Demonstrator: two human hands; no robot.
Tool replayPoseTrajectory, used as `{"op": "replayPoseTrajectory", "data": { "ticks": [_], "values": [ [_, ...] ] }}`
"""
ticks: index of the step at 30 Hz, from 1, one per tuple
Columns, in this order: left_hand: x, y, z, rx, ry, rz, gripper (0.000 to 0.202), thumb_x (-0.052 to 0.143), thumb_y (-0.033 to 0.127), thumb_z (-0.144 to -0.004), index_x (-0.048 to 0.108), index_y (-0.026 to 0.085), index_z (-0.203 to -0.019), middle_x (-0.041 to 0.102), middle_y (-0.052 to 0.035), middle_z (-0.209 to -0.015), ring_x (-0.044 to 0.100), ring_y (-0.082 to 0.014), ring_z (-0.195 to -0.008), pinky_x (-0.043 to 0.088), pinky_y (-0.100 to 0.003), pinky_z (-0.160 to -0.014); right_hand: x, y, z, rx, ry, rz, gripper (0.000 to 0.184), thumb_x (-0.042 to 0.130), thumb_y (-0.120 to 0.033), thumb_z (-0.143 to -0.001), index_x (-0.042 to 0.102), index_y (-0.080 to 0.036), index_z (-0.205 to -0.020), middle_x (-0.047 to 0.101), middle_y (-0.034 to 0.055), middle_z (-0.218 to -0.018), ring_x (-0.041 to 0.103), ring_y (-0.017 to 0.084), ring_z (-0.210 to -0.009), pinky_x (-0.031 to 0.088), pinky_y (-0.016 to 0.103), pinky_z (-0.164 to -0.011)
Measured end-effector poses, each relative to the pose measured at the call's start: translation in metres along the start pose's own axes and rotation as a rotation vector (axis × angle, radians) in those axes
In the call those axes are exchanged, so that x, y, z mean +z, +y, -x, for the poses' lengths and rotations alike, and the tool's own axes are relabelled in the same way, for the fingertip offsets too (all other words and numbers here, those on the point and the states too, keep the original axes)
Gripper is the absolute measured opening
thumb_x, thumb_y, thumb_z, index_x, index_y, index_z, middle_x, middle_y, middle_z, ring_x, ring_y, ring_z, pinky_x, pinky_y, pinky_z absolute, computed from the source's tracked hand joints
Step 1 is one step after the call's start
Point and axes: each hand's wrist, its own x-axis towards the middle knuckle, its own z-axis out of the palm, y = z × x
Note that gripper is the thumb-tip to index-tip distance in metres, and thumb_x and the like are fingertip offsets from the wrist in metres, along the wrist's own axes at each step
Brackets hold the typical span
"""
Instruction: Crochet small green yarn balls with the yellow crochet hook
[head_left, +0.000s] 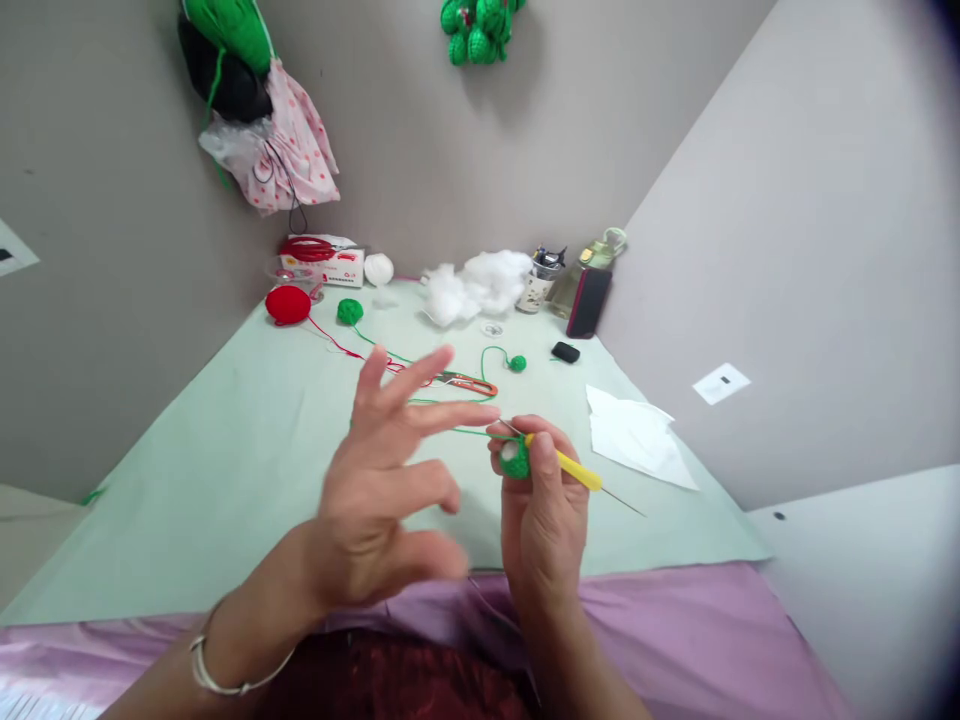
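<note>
Head view: the slim yellow-handled metal crochet hook (581, 472) and the small round green crocheted piece with white filling (516, 461) are grasped by the right hand (546, 510), above the pale green tabletop (225, 480). The left hand (382, 485) is held alongside, fingers spread and released; whether the thin green yarn strand (474, 433) is touched by it cannot be determined.

Yellow hook (579, 471), green crochet (518, 465), pink polka-dot bag (301, 150)
</note>
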Motion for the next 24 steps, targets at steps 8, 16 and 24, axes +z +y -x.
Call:
{"op": "replayPoseTrajectory", "data": {
  "ticks": [8,16,24],
  "values": [
    [0.031,-0.041,0.01,0.233,0.08,-0.499,0.063,0.078,0.038,-0.088,0.057,0.025,-0.145,0.06,-0.0154,-0.147,0.042,-0.0417,-0.148,0.026,-0.065,-0.123,0.006,0.01,0.008,0.022,0.065,0.042,0.027,0.078,-0.05,-0.086,0.077,-0.025,-0.095,0.082,0.0027,-0.09,0.074,0.02,-0.092,0.052,0.038,-0.092],
    [0.056,-0.042,0.027,-0.018,0.262,0.083,0.055,0.076,0.02,-0.091,0.058,0.035,-0.141,0.064,-0.002,-0.117,0.068,-0.0185,-0.102,0.06,-0.034,-0.093,0.011,0.022,0.016,0.001,0.083,0.054,0.027,0.078,-0.049,-0.086,0.079,-0.025,-0.097,0.082,0.0054,-0.099,0.074,0.023,-0.095,0.056,0.041,-0.088],
    [0.051,-0.045,0.033,0.016,0.297,0.164,0.052,0.078,0.012,-0.087,0.063,0.036,-0.131,0.065,0.0003,-0.122,0.07,-0.0156,-0.099,0.06,-0.03,-0.092,0.008,0.02,0.016,-0.202,-0.126,0.149,0.02,0.064,-0.04,-0.099,0.081,-0.028,-0.1,0.077,0.0057,-0.102,0.07,0.023,-0.1,0.056,0.038,-0.088]
  ]
}}
